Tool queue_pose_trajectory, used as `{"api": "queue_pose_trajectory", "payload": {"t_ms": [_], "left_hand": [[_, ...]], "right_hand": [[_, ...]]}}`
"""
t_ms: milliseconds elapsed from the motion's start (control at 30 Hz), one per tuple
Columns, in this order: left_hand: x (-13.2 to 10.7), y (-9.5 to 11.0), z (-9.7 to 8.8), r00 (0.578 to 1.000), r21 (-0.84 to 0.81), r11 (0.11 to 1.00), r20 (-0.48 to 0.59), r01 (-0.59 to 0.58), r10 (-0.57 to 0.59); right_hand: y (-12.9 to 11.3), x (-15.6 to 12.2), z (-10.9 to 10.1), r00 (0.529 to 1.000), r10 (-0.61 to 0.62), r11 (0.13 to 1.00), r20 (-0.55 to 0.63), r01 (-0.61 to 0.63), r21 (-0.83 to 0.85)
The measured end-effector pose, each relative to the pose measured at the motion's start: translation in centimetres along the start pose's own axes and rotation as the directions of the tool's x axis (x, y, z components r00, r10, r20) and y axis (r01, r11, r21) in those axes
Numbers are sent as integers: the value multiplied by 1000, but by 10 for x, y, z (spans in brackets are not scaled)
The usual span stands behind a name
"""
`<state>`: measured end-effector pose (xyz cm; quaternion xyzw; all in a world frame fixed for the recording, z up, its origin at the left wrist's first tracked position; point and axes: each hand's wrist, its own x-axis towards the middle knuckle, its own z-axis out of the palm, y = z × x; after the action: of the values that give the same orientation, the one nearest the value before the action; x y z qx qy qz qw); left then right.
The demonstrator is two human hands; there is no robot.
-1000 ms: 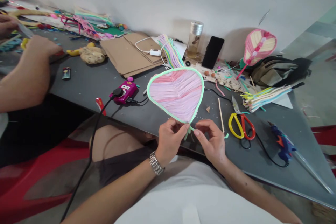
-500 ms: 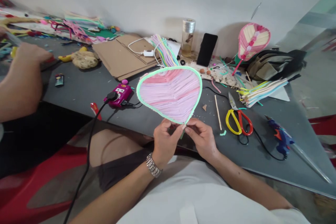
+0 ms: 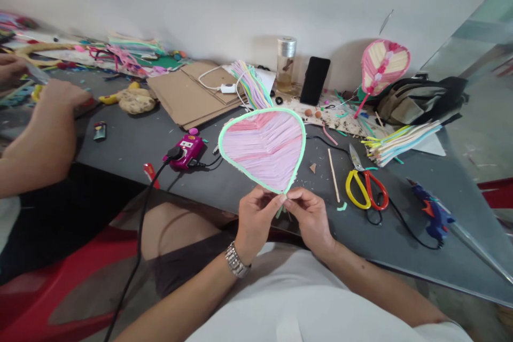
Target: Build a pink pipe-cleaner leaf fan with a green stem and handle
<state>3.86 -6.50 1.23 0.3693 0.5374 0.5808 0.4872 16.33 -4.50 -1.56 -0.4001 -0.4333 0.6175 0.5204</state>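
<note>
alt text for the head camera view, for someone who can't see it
The left hand and right hand pinch the bottom tip of a pink heart-shaped fan with a green rim, held up over the near edge of a grey table. Scissors and a blue glue gun lie on the table to the right; another person's arm is at far left.

Bare desk [image 3: 256, 184] lies under and left of the raised heart-shaped fan [image 3: 264, 148]. To its right, a wooden stick [image 3: 333, 175] and scissors [image 3: 365, 186] block the way; a purple charger [image 3: 185, 149] and its cable crowd the left.
</note>
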Motion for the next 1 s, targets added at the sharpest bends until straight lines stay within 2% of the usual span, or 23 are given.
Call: {"api": "queue_pose_trajectory", "payload": {"t_ms": [200,367,467,600,767,900,1000], "left_hand": [[1,-5,0,997,-133,988,-4,78,-79],[1,-7,0,999,-167,985,14,50,-48],[-1,-6,1,999,-187,982,-10,36,-39],[-1,-7,1,998,-132,991,-55,26,-33],[1,-11,-2,996,-72,997,-83,36,-42],[2,-11,-2,997,-71,996,-51,58,-62],[2,-7,-2,999,-14,1000,-49,7,-8]], "right_hand": [[6,2,1,992,114,989,47,-118,92],[4,3,4,977,199,959,83,-211,189],[3,2,5,976,204,952,80,-217,218],[4,2,6,972,215,943,93,-231,239],[3,1,5,948,274,915,160,-308,261],[-4,2,5,926,305,889,223,-360,282],[-8,3,7,909,326,858,259,-399,324]]}}
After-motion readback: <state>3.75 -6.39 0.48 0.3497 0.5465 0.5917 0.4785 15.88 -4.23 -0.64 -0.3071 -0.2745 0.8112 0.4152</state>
